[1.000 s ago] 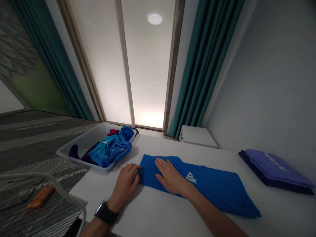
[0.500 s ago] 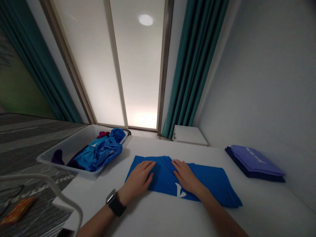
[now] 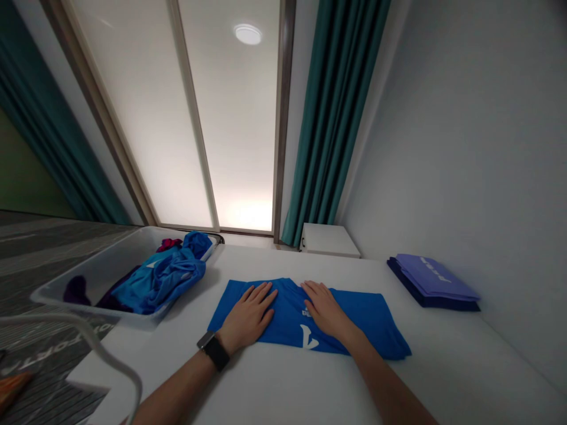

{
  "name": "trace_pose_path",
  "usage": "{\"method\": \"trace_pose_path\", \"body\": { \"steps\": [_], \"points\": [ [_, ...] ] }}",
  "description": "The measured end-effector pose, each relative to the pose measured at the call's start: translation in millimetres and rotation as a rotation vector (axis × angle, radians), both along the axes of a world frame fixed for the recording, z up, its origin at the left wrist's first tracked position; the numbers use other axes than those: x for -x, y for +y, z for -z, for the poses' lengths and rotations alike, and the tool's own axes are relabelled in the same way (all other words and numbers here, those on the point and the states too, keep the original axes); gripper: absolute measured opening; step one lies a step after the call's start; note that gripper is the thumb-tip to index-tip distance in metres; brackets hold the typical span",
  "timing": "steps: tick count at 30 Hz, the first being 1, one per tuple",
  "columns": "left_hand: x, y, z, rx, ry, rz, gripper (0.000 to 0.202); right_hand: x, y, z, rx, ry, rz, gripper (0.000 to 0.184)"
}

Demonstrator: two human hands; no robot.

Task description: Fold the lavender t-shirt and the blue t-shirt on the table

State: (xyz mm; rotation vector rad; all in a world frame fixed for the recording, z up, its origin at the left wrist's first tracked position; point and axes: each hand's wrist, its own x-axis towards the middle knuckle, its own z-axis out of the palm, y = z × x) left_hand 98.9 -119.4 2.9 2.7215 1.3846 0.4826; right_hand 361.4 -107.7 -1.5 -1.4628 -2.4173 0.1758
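Note:
A blue garment (image 3: 283, 321) with white print lies folded into a long flat strip on the white table (image 3: 274, 383). On its left part my left hand (image 3: 251, 313) rests palm down, fingers stretched out; a dark watch (image 3: 213, 349) is on that wrist. My right hand (image 3: 325, 307) lies flat near the garment's middle, just right of the white print, with its fingers extended. Neither hand grips the cloth. Parts of the garment under both palms are hidden.
A clear plastic bin (image 3: 57, 289) with crumpled blue, purple and red clothes (image 3: 163, 277) stands at the left. Folded purple and navy garments (image 3: 436, 280) are stacked at the right by the wall. A pale cable-like tube (image 3: 97, 342) curves across the lower left.
The view has turned a little to the right, so everything sits farther left. My right hand has shifted slightly on the garment, and more small white print shows beside it.

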Motion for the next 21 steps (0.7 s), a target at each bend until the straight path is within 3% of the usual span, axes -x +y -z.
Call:
{"method": "trace_pose_path", "body": {
  "steps": [5, 9, 12, 16, 21],
  "points": [
    [25, 3, 1.2, 0.037, 0.026, -0.007, 0.048, -18, 5, -4.4, -0.029, -0.031, 0.09, 0.04],
    [35, 6, -0.8, 0.063, -0.016, -0.036, 0.049, -31, 8, -8.0, -0.054, -0.137, 0.268, 0.032],
    [29, 13, -9.3, 0.091, -0.023, -0.097, 0.047, -39, 11, -8.6, -0.034, -0.169, 0.342, 0.022],
    [12, 35, -21.5, 0.085, 0.016, -0.201, 0.045, -41, 13, -6.8, -0.003, -0.164, 0.331, 0.014],
    [-2, 60, -21.5, 0.136, 0.051, -0.241, 0.032, -38, 15, -9.7, 0.0, -0.14, 0.302, 0.013]
  ]
}}
